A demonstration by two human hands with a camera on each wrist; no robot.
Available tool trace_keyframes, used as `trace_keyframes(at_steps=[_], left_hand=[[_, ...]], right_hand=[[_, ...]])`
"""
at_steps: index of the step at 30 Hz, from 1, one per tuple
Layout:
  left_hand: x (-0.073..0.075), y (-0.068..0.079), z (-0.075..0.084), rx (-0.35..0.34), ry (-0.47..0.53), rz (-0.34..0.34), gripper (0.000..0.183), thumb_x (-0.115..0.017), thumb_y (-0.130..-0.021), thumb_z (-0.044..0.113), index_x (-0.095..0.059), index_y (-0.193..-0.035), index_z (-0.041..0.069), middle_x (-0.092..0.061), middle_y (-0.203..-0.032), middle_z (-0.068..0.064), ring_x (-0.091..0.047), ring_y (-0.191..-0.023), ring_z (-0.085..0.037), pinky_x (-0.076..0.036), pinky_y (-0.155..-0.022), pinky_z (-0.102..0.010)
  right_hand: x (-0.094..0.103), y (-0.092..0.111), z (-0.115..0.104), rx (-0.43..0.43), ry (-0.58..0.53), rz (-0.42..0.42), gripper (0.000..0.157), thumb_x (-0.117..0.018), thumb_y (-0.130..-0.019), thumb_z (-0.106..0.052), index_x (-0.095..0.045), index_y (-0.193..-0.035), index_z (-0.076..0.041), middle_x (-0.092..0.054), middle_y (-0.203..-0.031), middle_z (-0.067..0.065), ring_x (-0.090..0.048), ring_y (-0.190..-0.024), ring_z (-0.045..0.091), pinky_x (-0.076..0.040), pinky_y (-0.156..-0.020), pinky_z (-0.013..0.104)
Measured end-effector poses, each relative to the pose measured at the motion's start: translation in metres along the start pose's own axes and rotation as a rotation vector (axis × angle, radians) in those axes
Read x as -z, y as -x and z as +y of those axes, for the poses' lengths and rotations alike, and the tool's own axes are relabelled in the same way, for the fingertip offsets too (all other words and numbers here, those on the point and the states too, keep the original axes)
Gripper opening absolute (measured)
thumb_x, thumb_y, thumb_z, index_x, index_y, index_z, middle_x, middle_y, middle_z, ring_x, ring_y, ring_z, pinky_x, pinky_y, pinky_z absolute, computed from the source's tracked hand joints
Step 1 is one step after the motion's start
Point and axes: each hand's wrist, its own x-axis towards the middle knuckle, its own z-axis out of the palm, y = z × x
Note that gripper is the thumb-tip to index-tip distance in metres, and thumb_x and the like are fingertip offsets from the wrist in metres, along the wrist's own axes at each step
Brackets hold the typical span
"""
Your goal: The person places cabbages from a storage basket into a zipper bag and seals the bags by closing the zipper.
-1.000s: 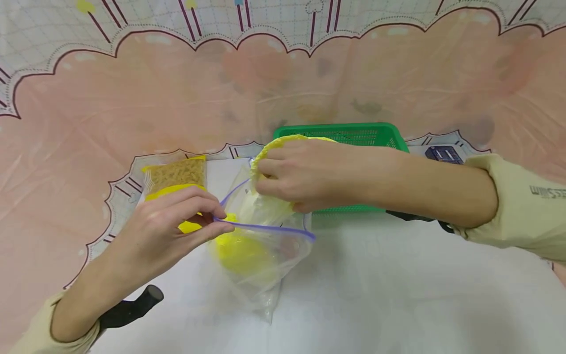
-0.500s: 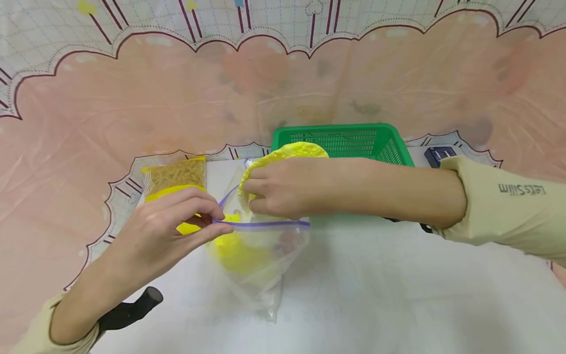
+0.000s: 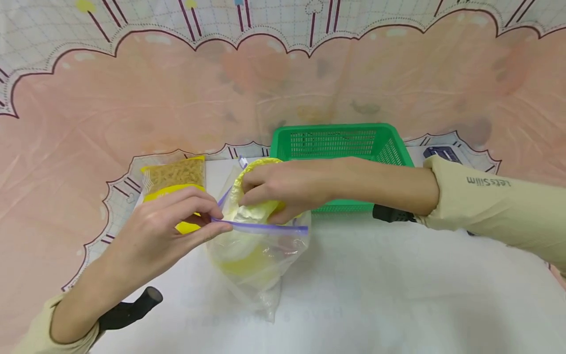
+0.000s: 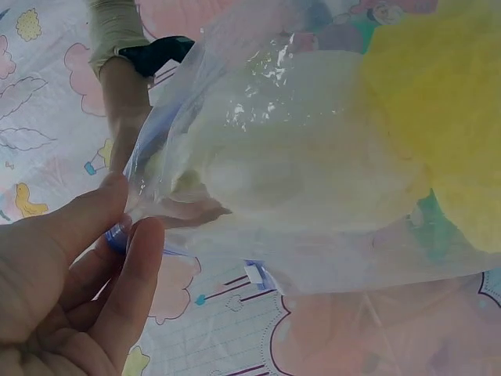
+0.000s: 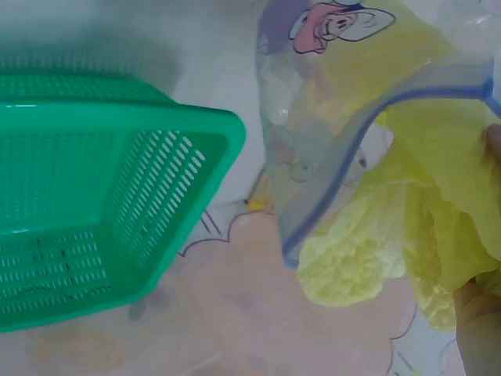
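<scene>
My left hand (image 3: pixel 163 223) pinches the blue-zipped rim of a clear zip bag (image 3: pixel 289 248) between thumb and fingers, and the bag's mouth stands apart. A thin yellow plastic cover with a puckered edge (image 5: pixel 344 262) sits in that mouth, its edge poking out above the zip. My right hand (image 3: pixel 289 187) grips this cover from the right, fingertips curled down at the opening. Through the bag's wall the left wrist view shows a pale part of the cover (image 4: pixel 297 149) and a deeper yellow mass (image 4: pixel 438 102) further in.
A green plastic basket (image 3: pixel 338 129) stands behind my right forearm. A packet of pasta (image 3: pixel 177 174) lies behind my left hand. At the back right is a small dark blue box (image 3: pixel 442 153). All rest on a white table surface (image 3: pixel 398 295).
My right hand has come down and slightly left, pushing the yellow cover deeper into the bag; less of its puckered edge shows. The left hand keeps its hold on the rim.
</scene>
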Motion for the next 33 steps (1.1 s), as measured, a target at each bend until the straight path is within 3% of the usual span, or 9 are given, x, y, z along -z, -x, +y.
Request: trace_keyframes(at_steps=[5, 9, 14, 17, 21, 26, 33], left_hand=[[0.0, 0.0, 0.001, -0.019, 0.004, 0.039, 0.027, -0.087, -0.066, 0.01, -0.068, -0.084, 0.015, -0.064, -0.082, 0.011, -0.056, -0.076, 0.009, -0.049, -0.073, -0.005], [0.001, 0.002, 0.0, -0.024, 0.012, 0.063, 0.023, -0.086, -0.07, 0.016, -0.068, -0.085, 0.015, -0.065, -0.084, 0.01, -0.058, -0.077, 0.009, -0.05, -0.074, -0.005], [0.0, 0.001, -0.003, -0.063, 0.027, 0.098, 0.02, -0.075, -0.083, 0.033, -0.069, -0.087, 0.014, -0.067, -0.084, 0.009, -0.061, -0.076, 0.007, -0.051, -0.074, -0.007], [-0.001, -0.001, -0.003, -0.084, 0.057, 0.097, 0.021, -0.072, -0.085, 0.034, -0.069, -0.086, 0.014, -0.067, -0.084, 0.009, -0.062, -0.075, 0.006, -0.052, -0.074, -0.008], [-0.002, -0.003, -0.003, -0.102, 0.09, 0.09, 0.021, -0.069, -0.087, 0.034, -0.069, -0.087, 0.013, -0.067, -0.084, 0.008, -0.061, -0.077, 0.006, -0.052, -0.075, -0.008], [0.001, -0.003, -0.007, -0.092, 0.148, 0.076, 0.013, -0.075, -0.083, 0.022, -0.069, -0.09, 0.012, -0.067, -0.086, 0.005, -0.061, -0.081, 0.005, -0.053, -0.076, -0.009], [0.003, -0.006, -0.009, -0.108, 0.189, 0.076, 0.015, -0.078, -0.081, 0.017, -0.069, -0.091, 0.01, -0.068, -0.087, 0.001, -0.061, -0.082, 0.003, -0.053, -0.077, -0.009]], right_hand=[[0.002, -0.005, 0.0, 0.036, 0.024, -0.005, 0.021, -0.065, -0.085, -0.012, -0.063, -0.106, -0.009, -0.058, -0.103, 0.006, -0.053, -0.094, 0.02, -0.046, -0.082, 0.027], [0.001, -0.008, -0.005, 0.007, 0.055, 0.011, 0.02, -0.066, -0.088, -0.02, -0.062, -0.103, -0.008, -0.059, -0.105, 0.006, -0.053, -0.095, 0.019, -0.046, -0.082, 0.027], [-0.013, -0.01, -0.009, -0.028, -0.057, 0.097, 0.025, -0.066, -0.088, -0.023, -0.061, -0.107, -0.009, -0.061, -0.105, 0.005, -0.054, -0.094, 0.016, -0.046, -0.083, 0.024], [-0.025, -0.012, -0.009, 0.016, -0.053, 0.117, 0.022, -0.066, -0.087, -0.02, -0.063, -0.106, -0.009, -0.059, -0.099, 0.005, -0.052, -0.089, 0.016, -0.045, -0.08, 0.023], [-0.038, -0.017, -0.01, 0.093, 0.06, 0.111, 0.016, -0.065, -0.089, -0.015, -0.065, -0.103, -0.008, -0.058, -0.094, 0.006, -0.051, -0.084, 0.018, -0.044, -0.076, 0.025], [-0.036, -0.021, -0.01, 0.074, 0.025, 0.089, 0.027, -0.066, -0.092, -0.022, -0.065, -0.114, -0.006, -0.062, -0.105, 0.007, -0.054, -0.094, 0.018, -0.047, -0.083, 0.024], [-0.038, -0.019, -0.007, -0.01, -0.143, 0.234, 0.039, -0.067, -0.09, -0.02, -0.059, -0.126, -0.01, -0.061, -0.124, 0.003, -0.052, -0.122, 0.019, -0.038, -0.11, 0.028]])
